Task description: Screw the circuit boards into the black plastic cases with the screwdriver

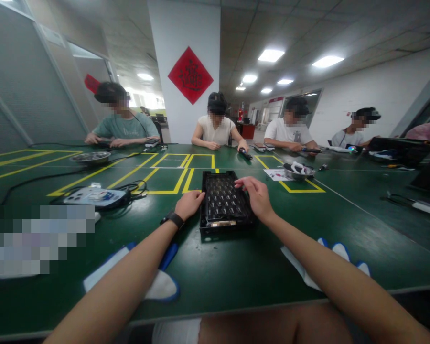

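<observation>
A black rectangular tray (pixel 226 232) lies on the green table in front of me. Rows of small bright pieces show inside it, too small to name, with a pale strip at its near end. My left hand (pixel 189 204) is closed on the tray's left side wall, its thumb at the rim. Over the right side hovers my right hand (pixel 255 193), fingers loosely bent and apart above the rows, with nothing visible in them. A black wristband (pixel 173 219) is on my left wrist.
White-and-blue gloves lie under my forearms, a left glove (pixel 162 285) and a right glove (pixel 301 268). A phone (pixel 96 197) with coiled cables sits to the left. Farther off are a metal bowl (pixel 91 158) and another bowl (pixel 301 173) with things in it. Several people sit opposite.
</observation>
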A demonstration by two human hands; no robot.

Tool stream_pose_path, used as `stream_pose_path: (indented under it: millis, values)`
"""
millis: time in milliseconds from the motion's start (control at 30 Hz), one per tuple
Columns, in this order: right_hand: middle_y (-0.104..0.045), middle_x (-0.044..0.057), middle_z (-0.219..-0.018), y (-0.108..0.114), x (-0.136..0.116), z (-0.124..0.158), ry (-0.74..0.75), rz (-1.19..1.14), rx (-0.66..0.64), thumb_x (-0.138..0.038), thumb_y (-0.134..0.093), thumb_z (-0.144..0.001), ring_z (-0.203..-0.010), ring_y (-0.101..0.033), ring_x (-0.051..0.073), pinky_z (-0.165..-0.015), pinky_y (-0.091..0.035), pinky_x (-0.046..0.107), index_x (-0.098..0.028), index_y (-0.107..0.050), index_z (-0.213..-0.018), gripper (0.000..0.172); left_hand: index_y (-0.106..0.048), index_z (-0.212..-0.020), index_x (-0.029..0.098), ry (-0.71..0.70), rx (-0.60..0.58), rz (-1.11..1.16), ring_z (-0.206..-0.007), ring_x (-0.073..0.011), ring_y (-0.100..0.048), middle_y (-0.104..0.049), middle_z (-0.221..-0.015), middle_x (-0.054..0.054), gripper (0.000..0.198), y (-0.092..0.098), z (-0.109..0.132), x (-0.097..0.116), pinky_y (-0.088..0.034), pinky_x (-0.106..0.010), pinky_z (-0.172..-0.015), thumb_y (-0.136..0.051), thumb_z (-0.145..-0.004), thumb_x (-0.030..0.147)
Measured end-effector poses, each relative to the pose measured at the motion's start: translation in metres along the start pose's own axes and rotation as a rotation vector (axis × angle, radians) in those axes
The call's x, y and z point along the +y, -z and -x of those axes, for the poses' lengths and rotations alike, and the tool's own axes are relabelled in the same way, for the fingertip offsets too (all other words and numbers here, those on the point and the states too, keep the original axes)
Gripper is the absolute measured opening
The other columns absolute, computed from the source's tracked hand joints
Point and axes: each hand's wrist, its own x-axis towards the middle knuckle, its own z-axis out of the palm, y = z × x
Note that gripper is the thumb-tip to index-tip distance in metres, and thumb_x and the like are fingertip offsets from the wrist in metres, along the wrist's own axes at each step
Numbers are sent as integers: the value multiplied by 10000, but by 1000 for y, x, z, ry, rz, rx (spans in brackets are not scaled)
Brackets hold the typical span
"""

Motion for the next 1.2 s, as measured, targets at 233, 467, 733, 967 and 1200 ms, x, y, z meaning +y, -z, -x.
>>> stream_pose_path:
  millis: [233,467,733,967,1200]
  values:
    - [-533,17,-527,24,67,-49,-488,112,38,-259,-349,-862,-465,-496,104,-461,-411,231,-142,-547,-705,279,-458,-520,182,6,-8,25,-593,-160,-512,-565,-594,-38,464,2,2,3,-299,-253,-558,-301,-838,482]
    - [-634,10,-659,6,59,-46,-222,239,-429,-236,-661,-675,-607,-547,102,-610,-421,222,-156,-663,-720,91,-457,-531,177,4,-4,40,-569,-149,-481,-539,-581,-30,465,1,2,2,-278,-246,-534,-296,-832,493]
    - [-685,36,-786,-37,48,-34,-21,433,-758,-227,-697,-656,-798,-586,161,-750,-381,247,-189,-713,-730,85,-445,-535,170,-12,9,10,-586,-135,-481,-535,-589,-25,466,-1,2,1,-289,-234,-555,-289,-845,481]
    - [-699,33,-785,-40,22,-33,-77,379,-875,-282,-634,-720,-709,-605,128,-649,-414,199,-143,-712,-827,192,-493,-558,168,-10,-1,6,-593,-136,-496,-571,-615,-33,478,0,3,2,-295,-233,-554,-286,-852,483]
    - [-705,41,-773,-45,-3,-22,-259,213,-1086,-310,-689,-633,-715,-609,142,-635,-429,193,-120,-722,-801,255,-481,-542,166,-16,7,7,-571,-136,-489,-563,-595,-37,481,-1,1,0,-289,-239,-550,-287,-848,482]
